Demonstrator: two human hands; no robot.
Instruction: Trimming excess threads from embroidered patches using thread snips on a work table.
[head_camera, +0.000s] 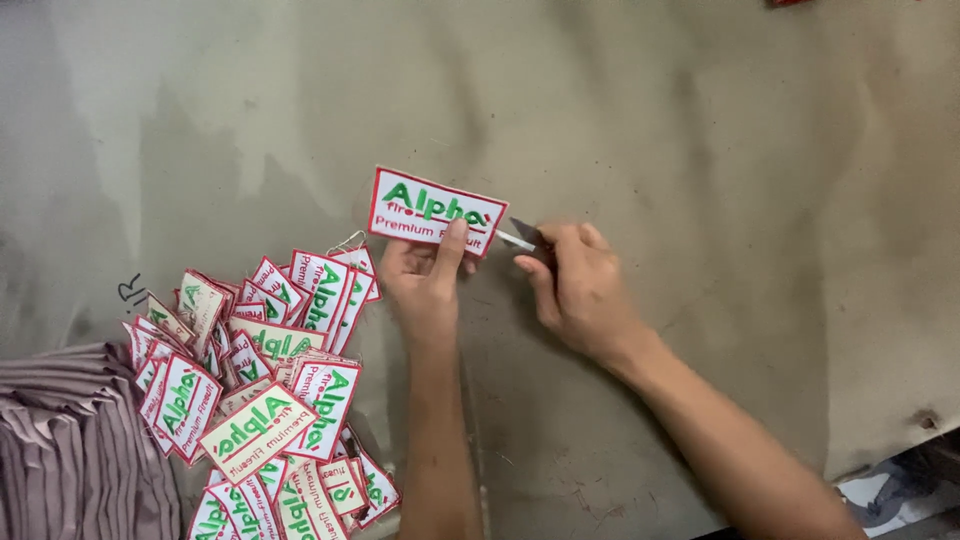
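Note:
My left hand (425, 280) pinches a white rectangular embroidered patch (420, 205) with a red border and green and red lettering, holding it up over the worn grey table (700, 150). The thumb presses on the patch's lower right part. My right hand (575, 285) grips a small metal cutting tool (522, 238) whose tip touches the patch's right edge. Both forearms reach in from the bottom of the view.
A heap of several identical patches (265, 390) lies at the lower left of the table. A stack of folded mauve fabric (75, 440) sits at the left edge. The table's edge runs along the lower right, with the floor (900, 495) below.

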